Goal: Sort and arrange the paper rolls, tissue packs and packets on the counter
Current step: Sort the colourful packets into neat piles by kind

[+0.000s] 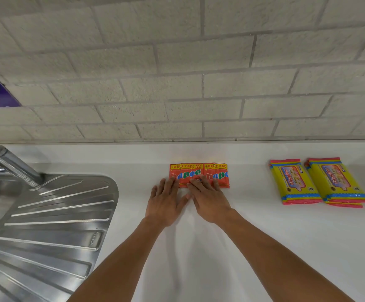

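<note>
Here, fingers (172, 182) on red packets (199, 175) (counter (253, 247) edge-on)

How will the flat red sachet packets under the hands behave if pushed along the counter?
The flat red sachet packets look thin and light, so they will probably slide easily on the smooth white counter. Lying side by side, they may overlap. They look floppy and could sag when lifted.
</note>
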The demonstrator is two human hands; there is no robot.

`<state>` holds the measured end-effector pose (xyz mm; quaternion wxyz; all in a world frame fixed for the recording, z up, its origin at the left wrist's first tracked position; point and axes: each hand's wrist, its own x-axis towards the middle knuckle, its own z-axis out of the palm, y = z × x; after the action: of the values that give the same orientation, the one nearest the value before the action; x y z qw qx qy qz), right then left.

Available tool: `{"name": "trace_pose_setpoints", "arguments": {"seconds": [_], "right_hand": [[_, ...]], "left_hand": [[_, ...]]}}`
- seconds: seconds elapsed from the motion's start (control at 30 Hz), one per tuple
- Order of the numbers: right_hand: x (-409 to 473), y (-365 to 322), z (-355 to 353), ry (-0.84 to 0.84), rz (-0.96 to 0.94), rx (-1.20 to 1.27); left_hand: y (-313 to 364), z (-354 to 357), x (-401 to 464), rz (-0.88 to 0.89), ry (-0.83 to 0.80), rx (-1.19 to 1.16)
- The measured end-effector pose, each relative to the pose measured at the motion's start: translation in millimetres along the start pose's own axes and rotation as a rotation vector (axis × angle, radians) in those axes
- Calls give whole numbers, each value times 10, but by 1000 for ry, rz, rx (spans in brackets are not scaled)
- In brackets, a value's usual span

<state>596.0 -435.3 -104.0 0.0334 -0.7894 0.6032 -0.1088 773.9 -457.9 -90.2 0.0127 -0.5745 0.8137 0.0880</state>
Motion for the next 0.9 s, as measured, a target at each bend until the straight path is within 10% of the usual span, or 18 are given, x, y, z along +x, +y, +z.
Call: {"name": "trace_pose_setpoints", "arguments": {"seconds": [0.9], "right_hand": [[8, -6, 8, 8, 12, -32]], "left_hand": [[-28, -28, 22, 8, -10, 29]]}}
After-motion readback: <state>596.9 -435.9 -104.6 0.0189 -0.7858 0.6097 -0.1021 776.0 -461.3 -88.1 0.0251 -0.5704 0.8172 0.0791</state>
